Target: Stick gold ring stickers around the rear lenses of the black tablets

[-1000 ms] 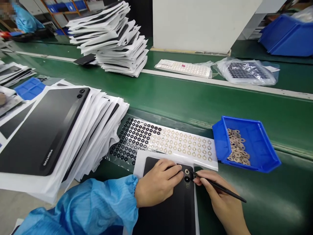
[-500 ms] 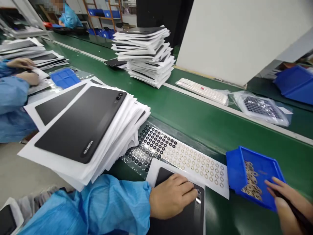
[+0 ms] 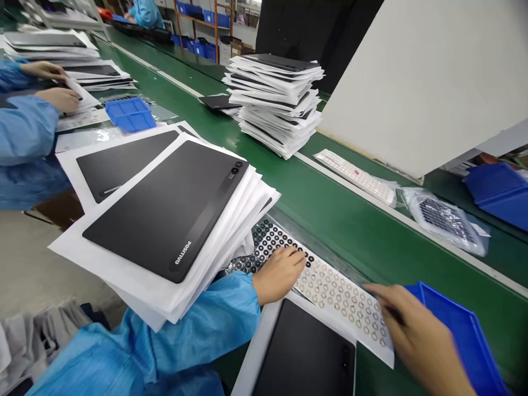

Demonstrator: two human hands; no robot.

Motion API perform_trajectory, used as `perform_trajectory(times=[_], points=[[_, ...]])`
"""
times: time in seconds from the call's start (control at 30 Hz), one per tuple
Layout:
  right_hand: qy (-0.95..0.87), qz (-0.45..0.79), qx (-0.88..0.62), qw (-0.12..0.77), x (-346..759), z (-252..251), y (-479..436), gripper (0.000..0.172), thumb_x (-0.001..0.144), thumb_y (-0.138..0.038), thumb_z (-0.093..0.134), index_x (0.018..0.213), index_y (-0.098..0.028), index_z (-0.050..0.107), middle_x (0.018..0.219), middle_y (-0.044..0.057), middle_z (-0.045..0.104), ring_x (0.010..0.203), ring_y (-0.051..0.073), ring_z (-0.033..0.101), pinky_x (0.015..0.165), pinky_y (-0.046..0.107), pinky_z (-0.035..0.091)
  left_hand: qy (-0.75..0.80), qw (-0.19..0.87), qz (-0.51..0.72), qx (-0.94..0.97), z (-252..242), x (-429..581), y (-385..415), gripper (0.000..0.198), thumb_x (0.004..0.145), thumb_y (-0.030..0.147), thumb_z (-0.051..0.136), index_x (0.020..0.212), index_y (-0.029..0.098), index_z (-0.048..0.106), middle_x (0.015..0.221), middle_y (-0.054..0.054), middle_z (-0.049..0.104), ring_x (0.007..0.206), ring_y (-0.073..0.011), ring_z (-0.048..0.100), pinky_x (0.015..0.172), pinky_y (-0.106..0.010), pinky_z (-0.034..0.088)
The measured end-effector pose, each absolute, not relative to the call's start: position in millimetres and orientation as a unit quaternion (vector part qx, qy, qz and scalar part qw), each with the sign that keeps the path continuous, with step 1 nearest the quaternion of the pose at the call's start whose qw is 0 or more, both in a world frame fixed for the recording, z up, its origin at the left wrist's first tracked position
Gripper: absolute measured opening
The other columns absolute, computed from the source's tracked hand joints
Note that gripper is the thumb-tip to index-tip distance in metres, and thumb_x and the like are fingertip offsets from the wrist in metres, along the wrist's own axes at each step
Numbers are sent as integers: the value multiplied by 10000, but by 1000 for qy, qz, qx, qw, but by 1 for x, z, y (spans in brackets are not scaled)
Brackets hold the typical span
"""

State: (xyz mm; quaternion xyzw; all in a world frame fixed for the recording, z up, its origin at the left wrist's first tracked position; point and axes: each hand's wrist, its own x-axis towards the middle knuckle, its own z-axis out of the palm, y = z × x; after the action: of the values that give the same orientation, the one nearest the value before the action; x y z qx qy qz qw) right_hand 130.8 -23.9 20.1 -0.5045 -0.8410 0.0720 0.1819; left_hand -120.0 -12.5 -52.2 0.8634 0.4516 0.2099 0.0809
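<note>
Green tabletop here, the long table [image 3: 367, 231] runs off diagonally and it's loaded with gear. Only readable branding I can spot is POSITIVO, in pale letters along the short end of the matte black tablet back panel [image 3: 165, 203] on top of the near pile. Another black back panel [image 3: 127, 159] pokes out from under its paper with the same name, partly covered.

The left hand [image 3: 279, 275], blue sleeve, is resting on a long white sheet of small rings [image 3: 386, 358], right where the black ones meet the pale gold ones. Its grip is loosely curled, fingertips down on the black rings, and I can't tell if it's pinched one. The right hand [image 3: 416, 330] is blurry, at the sheet's other end in front of a deep blue plastic bin [image 3: 462, 330]; thumb and fingers are bent toward each other, but I can't tell what that grip has.

Closest to the person there's a plain black panel with two round camera spots [image 3: 307, 352], lying on white paper [image 3: 256, 357] just beside the ring sheet. Farther back, a clear plastic bag [image 3: 445, 220] has a white label [image 3: 480, 230], too small to read.
</note>
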Motion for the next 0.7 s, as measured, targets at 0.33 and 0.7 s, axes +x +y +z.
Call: perform_trajectory(times=[0.33, 0.7], points=[[-882, 184, -424, 95, 59, -29, 40, 183, 817, -215, 466, 819, -215, 649, 786, 59, 690, 717, 205, 668, 657, 299, 524, 441, 69, 206, 871, -57, -126, -12, 230, 951, 147, 459, 1144, 99, 575, 1244, -65, 582, 1140, -209, 485, 926, -333, 393], [-870, 209, -443, 56, 53, -27, 51, 98, 733, -181, 536, 739, -225, 623, 711, 30, 660, 682, 211, 638, 631, 301, 472, 447, 58, 198, 871, -59, -125, -11, 245, 965, 162, 450, 1171, 109, 571, 1258, -59, 577, 1161, -199, 483, 948, -320, 395]])
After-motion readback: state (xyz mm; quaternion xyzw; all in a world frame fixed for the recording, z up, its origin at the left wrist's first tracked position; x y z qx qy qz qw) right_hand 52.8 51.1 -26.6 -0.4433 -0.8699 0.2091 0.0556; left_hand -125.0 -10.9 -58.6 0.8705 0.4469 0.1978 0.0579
